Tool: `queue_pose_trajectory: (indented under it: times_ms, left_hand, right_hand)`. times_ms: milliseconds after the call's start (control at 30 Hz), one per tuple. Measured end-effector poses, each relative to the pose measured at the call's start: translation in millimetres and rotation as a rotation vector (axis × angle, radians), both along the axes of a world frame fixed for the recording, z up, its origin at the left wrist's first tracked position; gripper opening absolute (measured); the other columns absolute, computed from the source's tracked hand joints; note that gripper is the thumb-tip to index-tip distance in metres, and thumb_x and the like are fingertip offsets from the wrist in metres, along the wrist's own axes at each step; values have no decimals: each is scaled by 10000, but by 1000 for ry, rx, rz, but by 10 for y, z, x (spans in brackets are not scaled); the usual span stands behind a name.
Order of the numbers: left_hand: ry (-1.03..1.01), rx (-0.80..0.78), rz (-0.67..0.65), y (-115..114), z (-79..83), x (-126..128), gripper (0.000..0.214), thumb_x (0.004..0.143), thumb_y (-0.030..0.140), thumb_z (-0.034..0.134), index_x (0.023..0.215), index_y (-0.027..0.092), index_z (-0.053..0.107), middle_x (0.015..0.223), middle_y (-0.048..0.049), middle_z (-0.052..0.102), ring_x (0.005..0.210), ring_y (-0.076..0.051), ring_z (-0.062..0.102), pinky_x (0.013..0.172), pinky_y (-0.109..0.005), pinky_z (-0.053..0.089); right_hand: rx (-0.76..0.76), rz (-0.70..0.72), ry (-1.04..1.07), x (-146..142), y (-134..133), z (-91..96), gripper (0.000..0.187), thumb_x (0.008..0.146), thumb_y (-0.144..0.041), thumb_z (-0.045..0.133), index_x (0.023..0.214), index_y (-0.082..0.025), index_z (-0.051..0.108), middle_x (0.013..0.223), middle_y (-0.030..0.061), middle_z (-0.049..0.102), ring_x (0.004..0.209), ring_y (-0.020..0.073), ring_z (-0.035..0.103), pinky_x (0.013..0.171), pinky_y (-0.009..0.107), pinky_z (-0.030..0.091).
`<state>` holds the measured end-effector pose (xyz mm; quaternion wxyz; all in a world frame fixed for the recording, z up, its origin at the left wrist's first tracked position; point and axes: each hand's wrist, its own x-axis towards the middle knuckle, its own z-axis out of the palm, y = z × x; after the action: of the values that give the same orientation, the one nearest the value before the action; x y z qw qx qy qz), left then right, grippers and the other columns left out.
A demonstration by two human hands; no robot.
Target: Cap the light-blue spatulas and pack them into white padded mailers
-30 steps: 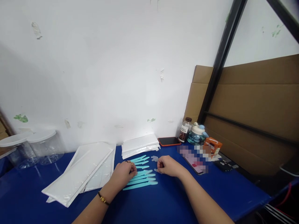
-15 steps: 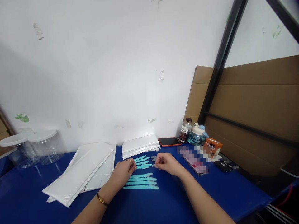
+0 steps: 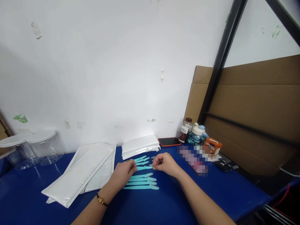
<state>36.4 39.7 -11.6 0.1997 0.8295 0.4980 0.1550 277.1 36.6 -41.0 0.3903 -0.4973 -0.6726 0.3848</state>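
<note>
My left hand (image 3: 126, 172) is closed on the handle of a turquoise eyebrow razor (image 3: 144, 168), whose blade end points right. My right hand (image 3: 164, 163) pinches a small clear blade cap (image 3: 151, 165) at that razor's tip; whether the cap sits on the blade I cannot tell. Several more turquoise razors (image 3: 142, 183) lie side by side in front of the hands. Behind the held one, another group of razors (image 3: 142, 159) lies fanned. Other clear caps (image 3: 153, 158) lie partly hidden behind my right fingers.
White padded mailers (image 3: 77, 175) lie at left, and a stack of white packets (image 3: 140, 146) lies against the wall. Clear jars (image 3: 47, 150) stand far left. At right are a phone (image 3: 170, 142), a brown-capped bottle (image 3: 185, 131), a water bottle (image 3: 197, 136) and an orange box (image 3: 212, 147).
My right hand has moved slightly left with the clear cap, up to the tip of the held razor. The left hand stays on the handle. The view has shifted a little.
</note>
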Motion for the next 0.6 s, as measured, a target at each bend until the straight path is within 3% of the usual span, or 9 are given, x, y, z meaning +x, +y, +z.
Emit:
queue_pose_trajectory:
  times_ms: [333, 533, 600]
  left_hand:
    - [-111, -65, 16, 115, -91, -65, 185, 811, 355, 439, 786, 201, 539, 679, 24, 573, 642, -124, 514, 577, -206, 326]
    - [-170, -141, -14, 65, -88, 0, 231, 796, 395, 443, 771, 192, 551, 653, 32, 543, 601, -115, 477, 545, -205, 329]
    - [-131, -143, -28, 41, -80, 13, 238, 786, 404, 460, 766, 194, 570, 646, 30, 551, 600, -117, 483, 541, -207, 327]
  right_hand:
    - [-65, 14, 124, -21, -31, 57, 200, 569, -277, 754, 687, -130, 689, 646, 41, 683, 590, 146, 617, 561, 230, 464]
    - [-132, 105, 193, -101, -75, 77, 298, 553, -350, 774, 740, -130, 699, 697, 49, 694, 654, 169, 635, 659, 283, 493]
    - [-84, 116, 142, -49, -67, 104, 274, 592, -350, 749, 758, -137, 699, 744, 56, 697, 685, 174, 634, 667, 285, 490]
